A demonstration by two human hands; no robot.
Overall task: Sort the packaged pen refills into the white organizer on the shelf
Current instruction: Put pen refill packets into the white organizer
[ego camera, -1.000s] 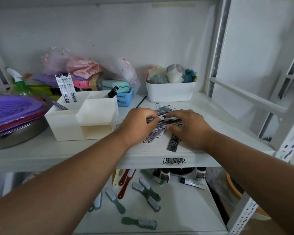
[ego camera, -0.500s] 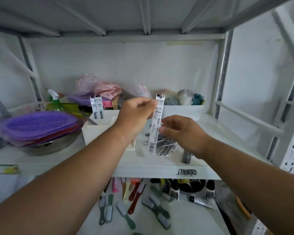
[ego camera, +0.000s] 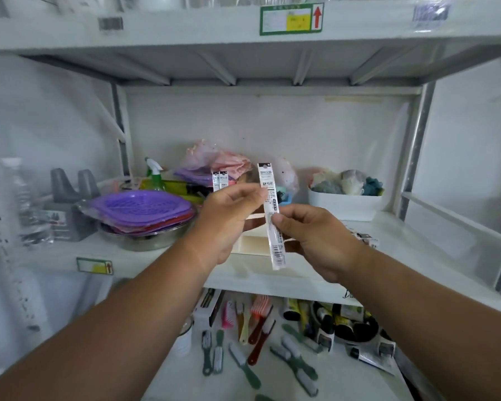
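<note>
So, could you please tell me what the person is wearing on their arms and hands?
Nothing visible: the left hand and right hand are bare, without gloves, rings, or a watch, and both forearms are uncovered, with no sleeves in view.

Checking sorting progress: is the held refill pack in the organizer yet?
Out. Both hands hold the pack upright before the organizer.

Your left hand point(ego camera: 229, 215) and right hand point(ego camera: 310, 238) are raised side by side before the shelf's front edge, forearms reaching in from below. Each pinches the same packaged pen refill point(ego camera: 271, 215) between thumb and fingers.
</note>
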